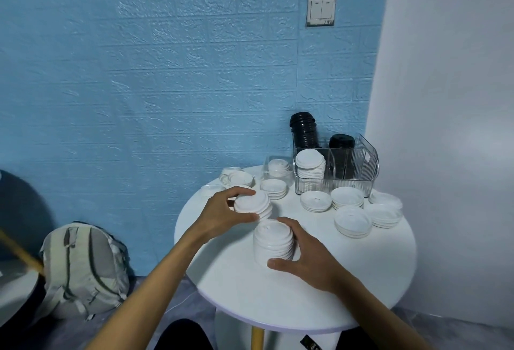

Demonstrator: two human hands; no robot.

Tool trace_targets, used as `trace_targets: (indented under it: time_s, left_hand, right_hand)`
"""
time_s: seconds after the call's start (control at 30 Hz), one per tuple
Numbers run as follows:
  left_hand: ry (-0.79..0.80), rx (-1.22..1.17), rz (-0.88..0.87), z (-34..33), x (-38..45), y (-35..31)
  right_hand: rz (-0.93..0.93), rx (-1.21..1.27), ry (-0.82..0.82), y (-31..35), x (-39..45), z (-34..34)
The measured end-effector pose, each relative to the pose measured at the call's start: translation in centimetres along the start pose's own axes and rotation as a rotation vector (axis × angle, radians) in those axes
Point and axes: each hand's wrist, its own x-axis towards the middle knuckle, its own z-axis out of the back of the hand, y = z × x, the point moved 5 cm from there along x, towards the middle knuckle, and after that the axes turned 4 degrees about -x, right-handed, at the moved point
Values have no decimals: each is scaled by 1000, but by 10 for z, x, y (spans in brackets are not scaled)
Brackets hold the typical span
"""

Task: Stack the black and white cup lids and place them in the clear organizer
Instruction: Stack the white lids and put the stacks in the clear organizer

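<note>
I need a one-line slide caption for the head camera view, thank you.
Left hand and right hand each grip a white lid stack on the round table.

Round white table, scattered white lid stacks, clear organizer at back

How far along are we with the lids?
Partly done: the clear organizer already holds black lids and a white stack. In hand: the left hand holds a short white stack, the right hand a taller one. Left: loose white lids on the table.
</note>
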Motion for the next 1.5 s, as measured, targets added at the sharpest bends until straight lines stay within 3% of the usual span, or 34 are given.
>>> trace_targets:
  time_s: [0.2, 0.47, 0.63, 0.87, 1.5]
  left_hand:
    - [-17, 103, 70, -9, 4, 33]
    - [51, -27, 161, -3, 4, 29]
    - [-17, -134, 105, 7, 5, 7]
    - [149, -117, 50, -20, -19, -24]
    - [218, -103, 32, -26, -32, -30]
  right_hand:
    - [7, 5, -3, 0, -1, 1]
    - [-2, 8, -4, -3, 0, 0]
    - [-6, 6, -10, -4, 1, -1]
    - [-6, 2, -8, -3, 0, -1]
    - [-31, 14, 5, -2, 0, -1]
